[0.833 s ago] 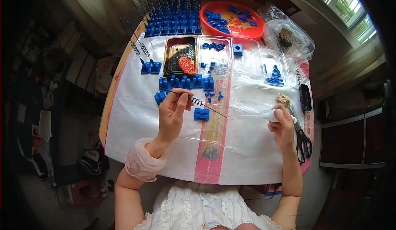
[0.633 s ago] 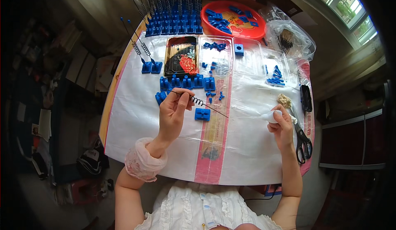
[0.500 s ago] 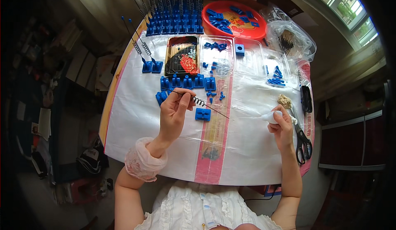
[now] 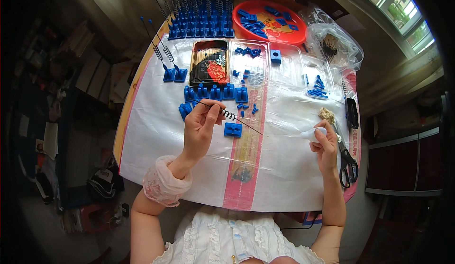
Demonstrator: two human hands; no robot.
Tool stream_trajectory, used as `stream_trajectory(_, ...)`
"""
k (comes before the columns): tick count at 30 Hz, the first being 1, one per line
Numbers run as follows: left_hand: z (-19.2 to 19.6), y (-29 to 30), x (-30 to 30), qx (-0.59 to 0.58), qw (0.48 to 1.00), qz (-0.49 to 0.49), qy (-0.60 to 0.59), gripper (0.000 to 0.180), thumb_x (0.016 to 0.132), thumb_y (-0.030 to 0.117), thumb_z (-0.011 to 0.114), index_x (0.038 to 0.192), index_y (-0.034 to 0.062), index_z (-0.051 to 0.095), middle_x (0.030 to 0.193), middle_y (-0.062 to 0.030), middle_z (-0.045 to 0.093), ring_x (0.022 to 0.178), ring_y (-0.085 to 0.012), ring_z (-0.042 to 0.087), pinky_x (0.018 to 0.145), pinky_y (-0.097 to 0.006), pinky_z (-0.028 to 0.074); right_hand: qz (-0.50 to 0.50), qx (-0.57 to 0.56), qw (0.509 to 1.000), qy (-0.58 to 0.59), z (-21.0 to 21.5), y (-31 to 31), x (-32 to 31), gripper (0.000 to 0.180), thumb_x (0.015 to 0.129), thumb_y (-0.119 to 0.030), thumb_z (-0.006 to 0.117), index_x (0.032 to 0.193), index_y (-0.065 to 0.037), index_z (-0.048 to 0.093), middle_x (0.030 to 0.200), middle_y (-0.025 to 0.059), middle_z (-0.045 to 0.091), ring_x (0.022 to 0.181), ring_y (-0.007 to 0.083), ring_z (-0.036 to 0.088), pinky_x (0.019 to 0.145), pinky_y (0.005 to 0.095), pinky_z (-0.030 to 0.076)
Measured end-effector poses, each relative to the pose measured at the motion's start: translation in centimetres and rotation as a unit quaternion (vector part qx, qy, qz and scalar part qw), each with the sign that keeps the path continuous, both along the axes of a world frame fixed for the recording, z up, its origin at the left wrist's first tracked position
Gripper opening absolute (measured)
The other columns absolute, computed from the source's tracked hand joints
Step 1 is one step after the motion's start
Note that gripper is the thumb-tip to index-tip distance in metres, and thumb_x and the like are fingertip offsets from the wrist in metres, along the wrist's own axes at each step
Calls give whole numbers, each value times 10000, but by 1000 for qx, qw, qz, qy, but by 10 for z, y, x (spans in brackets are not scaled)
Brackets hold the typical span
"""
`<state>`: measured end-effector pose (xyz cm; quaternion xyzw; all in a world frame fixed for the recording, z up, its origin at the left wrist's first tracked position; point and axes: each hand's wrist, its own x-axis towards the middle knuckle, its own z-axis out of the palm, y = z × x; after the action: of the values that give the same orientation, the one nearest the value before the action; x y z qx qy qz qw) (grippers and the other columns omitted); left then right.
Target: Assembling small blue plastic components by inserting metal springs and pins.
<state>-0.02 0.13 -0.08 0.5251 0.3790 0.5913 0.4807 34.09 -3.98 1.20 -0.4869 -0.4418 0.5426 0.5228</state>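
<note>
Between the thumb and fingers of my left hand (image 4: 203,125) is a black spring wire (image 4: 229,115), coiled in the middle, its straight end slanting down to the right. My right hand (image 4: 324,143) is closed around a small white squeeze bottle (image 4: 310,134); its thin nozzle points left toward the wire's tip, apart from it. Below the coil lies a single blue plastic base (image 4: 232,130). A row of blue clip-like parts (image 4: 215,92) stands just beyond my left hand, with small blue pegs (image 4: 242,107) to their right.
Finished-looking blue bases with upright springs (image 4: 201,27) crowd the far left. A black tray (image 4: 193,67), clear trays (image 4: 250,67) and a red round tray (image 4: 303,35) line the back. Scissors (image 4: 349,162) lie at the right edge, by a crumpled beige wad (image 4: 326,115).
Almost nothing differs. Both hands keep their holds on the spring wire and the bottle, with only a very slight shift of the view.
</note>
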Motion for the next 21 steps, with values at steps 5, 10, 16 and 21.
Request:
stream_trajectory(5,0,0,-1,-1,1000,0,5,189,1061,171,558,1077,10,656,958,-21,678,834,-76,641,733,-217,510,-5,6,1000,-15,-1,0,-2,113,979,-177,604,965,-85,540,681,-76,451,559,6,291,497,210,193)
stream_trajectory(10,0,0,-1,0,1000,1,11,189,1062,173,557,1077,12,656,955,-20,678,833,-76,641,733,-216,511,-7,17,999,-26,0,-1,-2,122,973,-181,613,961,-83,542,681,-74,455,559,5,298,495,209,198)
stream_trajectory(16,0,0,-1,-1,1000,0,9,191,1063,178,555,1075,16,657,947,-18,676,832,-75,643,736,-215,512,-13,16,999,-30,0,-1,-4,126,970,-184,617,963,-82,544,680,-70,467,559,6,306,495,208,201)
stream_trajectory(21,1,0,-1,-3,1000,0,7,192,1063,179,558,1075,16,659,934,-18,674,834,-74,642,736,-217,513,-13,18,999,-32,-2,-1,-3,125,969,-182,618,961,-82,544,682,-67,473,558,5,307,491,208,200)
